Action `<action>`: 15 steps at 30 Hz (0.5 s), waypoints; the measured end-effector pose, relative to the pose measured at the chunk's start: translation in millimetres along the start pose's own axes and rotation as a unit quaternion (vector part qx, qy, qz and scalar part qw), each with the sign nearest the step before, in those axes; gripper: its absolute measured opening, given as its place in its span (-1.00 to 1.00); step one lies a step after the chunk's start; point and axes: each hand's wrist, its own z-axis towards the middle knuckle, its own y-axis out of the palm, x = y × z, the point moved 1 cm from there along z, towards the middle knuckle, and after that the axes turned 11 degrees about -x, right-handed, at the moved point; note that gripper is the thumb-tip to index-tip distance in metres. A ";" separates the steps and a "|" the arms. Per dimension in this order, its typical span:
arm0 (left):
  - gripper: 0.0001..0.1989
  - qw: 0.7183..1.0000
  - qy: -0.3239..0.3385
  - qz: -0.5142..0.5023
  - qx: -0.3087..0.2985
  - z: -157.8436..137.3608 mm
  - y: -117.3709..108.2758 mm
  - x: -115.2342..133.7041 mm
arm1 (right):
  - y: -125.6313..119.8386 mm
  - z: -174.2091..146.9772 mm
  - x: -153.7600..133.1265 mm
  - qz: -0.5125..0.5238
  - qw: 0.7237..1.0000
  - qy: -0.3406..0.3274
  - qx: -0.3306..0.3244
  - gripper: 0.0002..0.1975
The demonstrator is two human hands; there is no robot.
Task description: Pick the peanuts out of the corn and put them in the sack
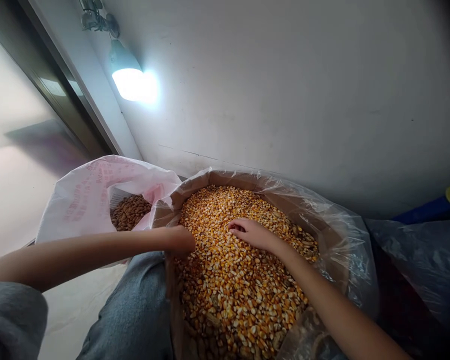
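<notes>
Yellow and orange corn kernels [243,280] fill a cardboard box [330,240] lined with a clear plastic bag [360,260]. My left hand [183,241] is sunk into the corn at the box's left side, so its fingers are hidden. On top of the heap, near the middle, rests my right hand [252,233]. Its fingers are curled with thumb and forefinger close together; whatever is between them is too small to name. Among the kernels, at the right edge and near the bottom, lie tan pieces that look like unshelled peanuts [303,235].
Left of the box stands a white woven sack [78,200] with pink print, holding brown nut-like pieces [131,212]. A lit bulb [129,80] hangs by the white wall [285,90]. My jeans-clad leg [135,310] touches the box. Plastic sheeting [416,255] and a blue object [423,211] lie right.
</notes>
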 end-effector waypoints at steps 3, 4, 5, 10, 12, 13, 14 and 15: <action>-0.79 0.987 -0.125 -0.071 0.068 -43.2 -8.7 -37.2 | -0.5 0.1 -0.2 -0.007 1.000 -0.005 0.006 -0.77; -0.75 0.979 -0.174 -0.071 0.083 -58.6 -9.8 -50.8 | -0.6 0.2 -0.3 -0.007 1.000 -0.009 0.007 -0.77; -0.73 0.970 -0.220 -0.068 0.081 -72.4 -9.7 -62.9 | -0.6 0.3 -0.3 -0.006 1.000 -0.011 0.006 -0.77; -0.80 0.956 -0.282 -0.007 0.082 -87.4 -8.2 -61.1 | -0.1 0.4 0.9 -0.004 1.000 -0.004 0.009 -0.77; -0.80 0.989 -0.112 -0.009 0.100 -61.9 -6.7 -30.8 | 0.5 0.1 1.3 -0.003 1.000 -0.003 0.012 -0.77; -0.82 0.996 -0.064 -0.007 0.061 -45.1 -3.4 -15.1 | 0.8 0.0 1.4 -0.002 1.000 -0.004 0.012 -0.77; -0.83 0.999 -0.020 0.008 0.039 -27.3 1.1 -0.5 | 1.0 0.0 1.5 -0.001 1.000 -0.005 0.012 -0.77; -0.88 1.000 0.004 0.024 0.015 -9.7 6.9 11.6 | 1.0 0.0 1.5 -0.002 1.000 -0.006 0.012 -0.77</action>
